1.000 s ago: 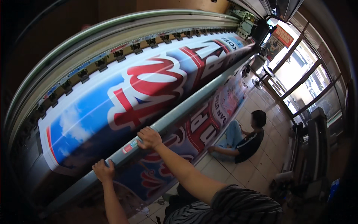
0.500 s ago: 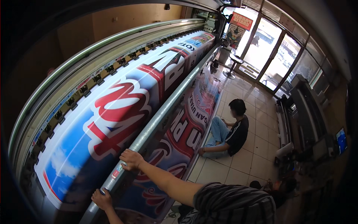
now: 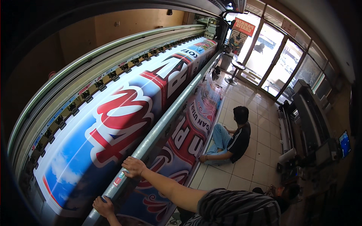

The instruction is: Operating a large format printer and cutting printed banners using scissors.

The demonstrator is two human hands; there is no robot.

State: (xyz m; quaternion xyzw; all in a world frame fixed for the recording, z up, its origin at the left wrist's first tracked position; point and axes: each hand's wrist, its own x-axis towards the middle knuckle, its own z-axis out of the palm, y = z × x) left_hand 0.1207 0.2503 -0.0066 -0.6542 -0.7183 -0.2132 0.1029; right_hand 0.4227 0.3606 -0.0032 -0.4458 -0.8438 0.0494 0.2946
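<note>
The right hand [image 3: 134,167] is partly closed, its fingers curled over the top of a metal bar [image 3: 152,141], which it has hold of. The left hand [image 3: 103,206], lower along the same bar, is likewise bent around it; its underside grip cannot be seen. Both hands keep the positions of one second ago, with the small red sticker [image 3: 119,178] between them. The view has swung since then: the glass doors [image 3: 269,56] show more fully, and the lit screen [image 3: 344,144], previously a blue sliver, is visible whole. The bar is long, rounded and grey, with a dull sheen. On its far side, the printed sheet [image 3: 120,109] curves smoothly over the large printer [image 3: 98,51]; it is glossy, white-edged and blue, with swelling red-and-white letters. Small dark clamps [image 3: 89,98] line its upper edge. On the near side, a lower printed sheet [image 3: 183,150] slopes downward, red and blue with scrolled shapes. Beyond it, a seated person [image 3: 241,139] in a dark shirt and pale jeans occupies the square-tiled floor [image 3: 256,152].
</note>
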